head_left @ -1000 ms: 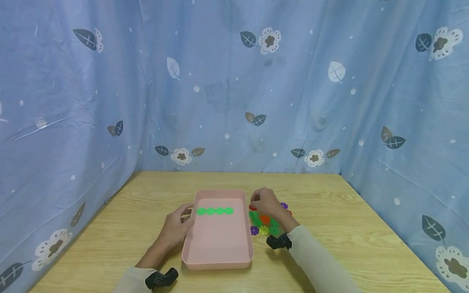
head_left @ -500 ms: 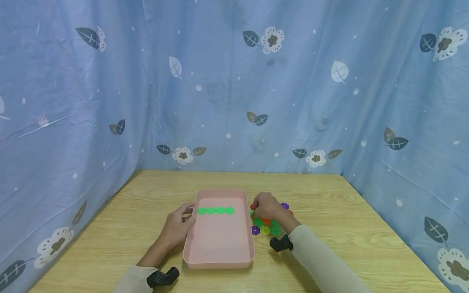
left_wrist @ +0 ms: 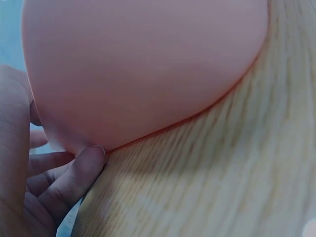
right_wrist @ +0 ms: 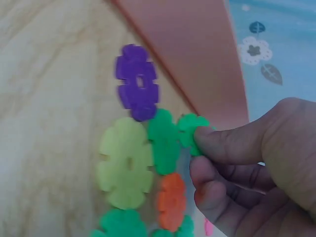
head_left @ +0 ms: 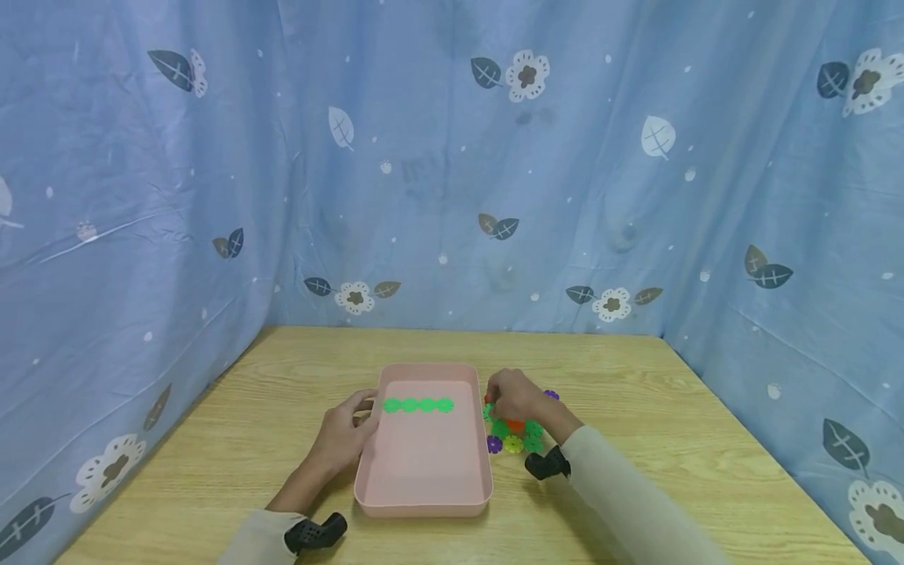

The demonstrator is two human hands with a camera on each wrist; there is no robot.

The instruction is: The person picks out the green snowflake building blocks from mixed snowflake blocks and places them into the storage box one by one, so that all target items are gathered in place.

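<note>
My left hand (head_left: 340, 436) holds the left side of a pink tray (head_left: 427, 511); in the left wrist view its thumb lies against the tray's outer wall (left_wrist: 148, 74) and other fingers reach behind the edge. Inside the tray, several green flower-shaped plastic pieces (head_left: 410, 405) form a row across the far part. To the right of the tray, my right hand (head_left: 517, 395) is over a cluster of loose pieces. In the right wrist view its thumb and curled fingers pinch a green flower piece (right_wrist: 188, 129), beside another green one (right_wrist: 163, 140) lying in the cluster.
Around the right hand lie a purple flower piece (head_left: 494, 444), a yellow one (head_left: 513, 444), an orange one (right_wrist: 171, 201) and several more green ones (head_left: 533, 444). The wooden table (head_left: 297, 353) ends at a blue patterned curtain (head_left: 438, 196) behind and at both sides.
My right hand has come slightly nearer, from a red piece at the cluster's far side to a green one. The left hand stays at the tray; the row inside looks the same.
</note>
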